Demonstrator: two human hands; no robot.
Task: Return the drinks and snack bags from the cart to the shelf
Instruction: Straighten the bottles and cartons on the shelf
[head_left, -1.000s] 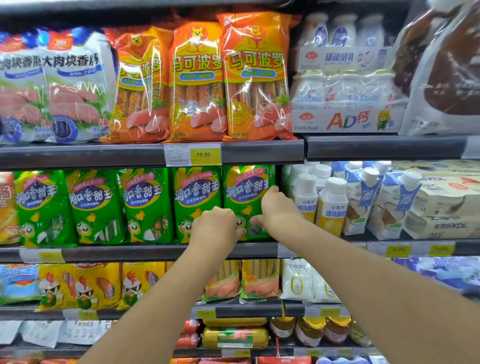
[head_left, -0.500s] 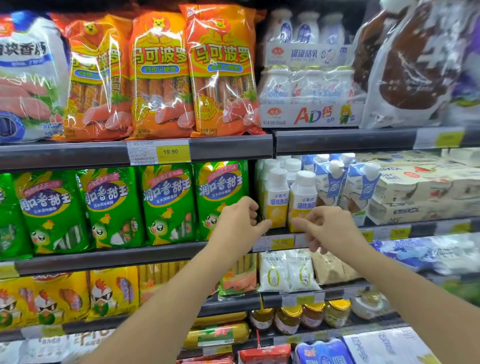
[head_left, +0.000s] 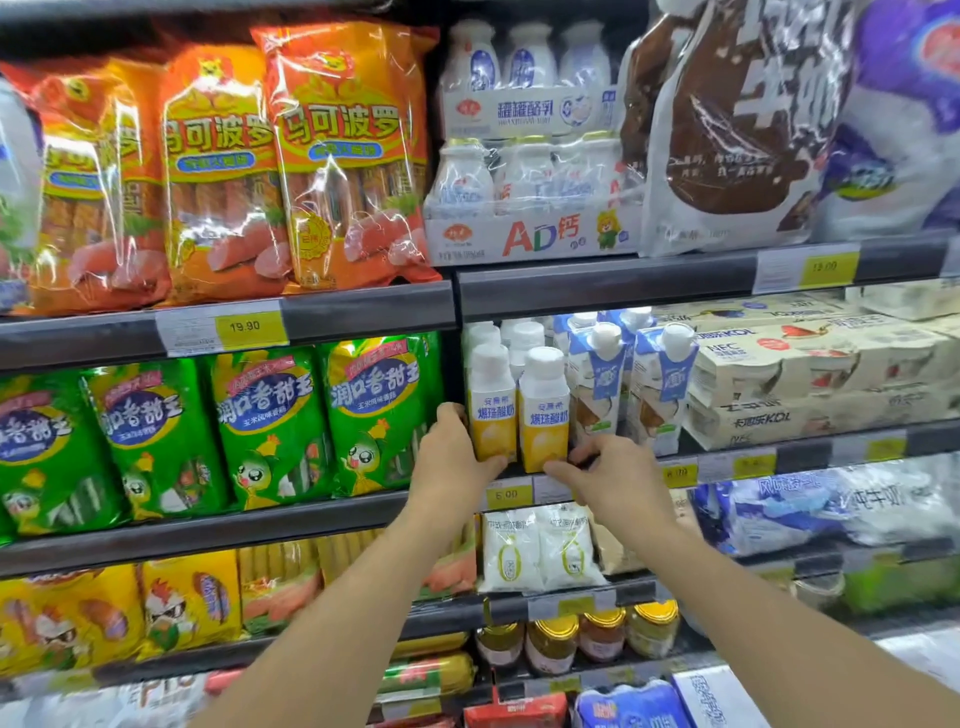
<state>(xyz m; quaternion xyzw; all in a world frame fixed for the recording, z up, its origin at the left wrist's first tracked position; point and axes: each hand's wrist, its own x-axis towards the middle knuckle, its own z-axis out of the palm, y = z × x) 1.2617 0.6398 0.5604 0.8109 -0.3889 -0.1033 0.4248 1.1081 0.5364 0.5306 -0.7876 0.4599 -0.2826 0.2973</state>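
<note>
Two white-capped plastic drink bottles with yellow labels (head_left: 517, 415) stand side by side at the front of the dark metal shelf (head_left: 332, 512). The left hand (head_left: 451, 457) curls around the left bottle's base, thumb under it. The right hand (head_left: 608, 475) pinches the right bottle's lower edge with bent fingers.

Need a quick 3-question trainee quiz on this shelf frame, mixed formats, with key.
1. True or false: the left hand touches the left yellow-label bottle.
2. What stands right of the two yellow-label bottles? A) blue-and-white cartons B) jars C) green bags
3. Fill in: the price tag under the orange sausage bags reads ____.

Key: 1 true; 2 A; 3 19.90
</note>
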